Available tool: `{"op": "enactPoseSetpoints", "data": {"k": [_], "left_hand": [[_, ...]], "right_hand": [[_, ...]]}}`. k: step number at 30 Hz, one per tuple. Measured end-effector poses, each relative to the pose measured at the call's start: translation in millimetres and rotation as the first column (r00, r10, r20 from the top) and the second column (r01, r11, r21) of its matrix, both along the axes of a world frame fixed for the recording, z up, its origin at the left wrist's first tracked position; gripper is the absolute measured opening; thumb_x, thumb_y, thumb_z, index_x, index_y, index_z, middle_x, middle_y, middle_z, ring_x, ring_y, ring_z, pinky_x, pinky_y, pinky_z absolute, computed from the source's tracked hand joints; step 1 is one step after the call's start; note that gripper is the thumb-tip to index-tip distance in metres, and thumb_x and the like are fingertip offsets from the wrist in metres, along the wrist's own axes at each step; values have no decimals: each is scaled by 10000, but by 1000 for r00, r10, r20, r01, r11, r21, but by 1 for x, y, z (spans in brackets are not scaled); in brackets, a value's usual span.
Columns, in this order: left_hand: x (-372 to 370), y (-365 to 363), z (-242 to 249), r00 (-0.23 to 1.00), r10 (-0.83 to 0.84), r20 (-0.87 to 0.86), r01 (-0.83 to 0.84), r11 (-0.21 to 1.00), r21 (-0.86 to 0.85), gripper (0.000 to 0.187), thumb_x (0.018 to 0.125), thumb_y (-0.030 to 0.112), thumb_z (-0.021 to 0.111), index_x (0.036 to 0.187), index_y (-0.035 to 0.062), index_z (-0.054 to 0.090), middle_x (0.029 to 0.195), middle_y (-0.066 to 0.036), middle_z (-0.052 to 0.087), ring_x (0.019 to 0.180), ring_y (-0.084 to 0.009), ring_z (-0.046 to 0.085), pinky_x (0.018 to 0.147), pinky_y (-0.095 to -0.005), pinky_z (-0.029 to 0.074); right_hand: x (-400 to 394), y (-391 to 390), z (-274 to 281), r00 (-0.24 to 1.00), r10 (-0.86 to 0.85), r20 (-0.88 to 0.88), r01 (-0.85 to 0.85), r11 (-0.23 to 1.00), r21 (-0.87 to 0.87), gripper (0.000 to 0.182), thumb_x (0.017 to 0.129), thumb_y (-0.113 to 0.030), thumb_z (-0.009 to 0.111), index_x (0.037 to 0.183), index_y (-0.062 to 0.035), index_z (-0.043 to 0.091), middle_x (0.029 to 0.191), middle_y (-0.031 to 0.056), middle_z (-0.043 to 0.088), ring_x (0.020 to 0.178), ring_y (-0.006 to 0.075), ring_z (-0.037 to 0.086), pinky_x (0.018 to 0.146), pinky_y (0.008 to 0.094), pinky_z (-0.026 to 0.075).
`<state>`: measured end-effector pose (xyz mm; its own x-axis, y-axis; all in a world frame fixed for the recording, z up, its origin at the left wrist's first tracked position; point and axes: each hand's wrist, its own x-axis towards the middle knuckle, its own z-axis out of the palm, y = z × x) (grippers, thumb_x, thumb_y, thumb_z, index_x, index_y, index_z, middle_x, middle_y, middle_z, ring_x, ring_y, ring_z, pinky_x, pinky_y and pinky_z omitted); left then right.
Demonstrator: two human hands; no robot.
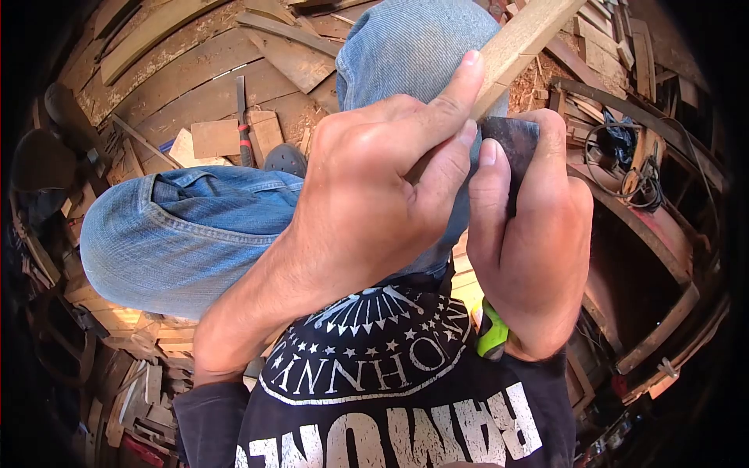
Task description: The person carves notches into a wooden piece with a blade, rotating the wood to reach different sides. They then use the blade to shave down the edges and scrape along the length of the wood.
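My left hand (382, 171) is closed around the near end of a wooden strip (519, 54), its index finger laid along the side. The strip runs up and to the right past my raised knee, and a thin line crosses it. In my right hand (534, 226) a dark flat metal blade (511, 144) is pinched between thumb and curled fingers. The blade's upper edge is right by the strip's end and my left thumb tip. A bright green and black handle (493, 331) shows beside my right wrist, partly hidden.
On the plank floor lie a flat-bladed tool with a red and black handle (246, 147), wood offcuts (215, 139) and shavings. Curved wooden pieces (156, 43) lie at the far left. To the right are a wooden frame (659, 327) and a coil of wire (624, 168).
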<state>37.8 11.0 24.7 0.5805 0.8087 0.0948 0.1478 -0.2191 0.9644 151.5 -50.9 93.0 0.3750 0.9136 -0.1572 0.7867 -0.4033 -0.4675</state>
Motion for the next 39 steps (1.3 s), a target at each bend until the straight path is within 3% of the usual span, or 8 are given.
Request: {"op": "enactPoseSetpoints", "data": {"k": [6, 8, 10, 12, 16, 21, 31, 39], "left_hand": [[-2, 1, 1, 1000, -27, 10, 27, 998, -54, 440, 936, -3, 637, 1373, 31, 593, 801, -91, 680, 700, -71, 560, 672, -220, 473], [-4, 3, 1, 1000, -29, 2, 29, 998, -46, 441, 939, -3, 634, 1376, 28, 588, 815, -89, 686, 712, -70, 563, 683, -218, 475], [-4, 2, 2, 999, -37, -4, 37, 998, -49, 442, 942, -2, 632, 1380, 26, 584, 829, -88, 691, 723, -69, 565, 695, -215, 477], [-4, 2, 4, 999, -53, -13, 51, 991, -120, 441, 948, 0, 626, 1386, 21, 577, 870, -84, 708, 745, -65, 567, 717, -213, 479], [-5, 3, 5, 996, -76, -38, 71, 989, -128, 442, 952, 0, 621, 1391, 20, 571, 935, -98, 728, 797, -68, 600, 753, -222, 492], [-4, 2, 4, 997, -74, -24, 71, 991, -117, 441, 959, 1, 610, 1397, 17, 562, 1026, -145, 738, 905, -98, 657, 831, -237, 509], [-4, 3, 2, 997, -70, -18, 68, 991, -116, 448, 956, -3, 612, 1400, 17, 559, 1011, -144, 736, 882, -108, 662, 809, -243, 512], [-5, 6, 4, 996, -80, -28, 77, 993, -85, 447, 935, -13, 626, 1378, 10, 578, 936, -153, 731, 801, -113, 652, 748, -246, 505]], "right_hand": [[2, -1, 5, 1000, 4, 4, -4, 999, -41, 123, 972, -71, 549, 1048, 20, 519, 677, 192, 613, 595, 383, 642, 539, 395, 477], [2, 0, 3, 999, -14, -35, 18, 996, 92, 124, 978, -78, 542, 1045, 26, 531, 675, 174, 616, 567, 327, 639, 533, 370, 469], [5, 0, 10, 991, -112, -72, 117, 991, 66, 127, 985, -78, 532, 1042, 35, 542, 669, 138, 622, 555, 223, 633, 530, 341, 459], [9, 1, 7, 999, -44, 4, 43, 994, 96, 129, 982, -73, 542, 1048, 37, 546, 677, 139, 624, 555, 234, 636, 529, 344, 461], [8, 4, 5, 999, -30, -26, 31, 998, 58, 134, 973, -68, 559, 1056, 37, 551, 691, 140, 629, 569, 255, 644, 539, 350, 470], [7, 6, -4, 998, -2, -56, 13, 981, 193, 139, 957, -51, 579, 1061, 35, 549, 704, 150, 628, 592, 286, 652, 555, 353, 480], [7, 10, -4, 999, 14, -41, -6, 983, 184, 121, 957, -39, 577, 1045, 38, 546, 702, 152, 631, 586, 266, 655, 549, 348, 478], [7, 10, -1, 997, 78, 20, -79, 990, 114, 146, 951, -36, 572, 1067, 46, 535, 694, 193, 632, 596, 366, 660, 536, 387, 483]]}}
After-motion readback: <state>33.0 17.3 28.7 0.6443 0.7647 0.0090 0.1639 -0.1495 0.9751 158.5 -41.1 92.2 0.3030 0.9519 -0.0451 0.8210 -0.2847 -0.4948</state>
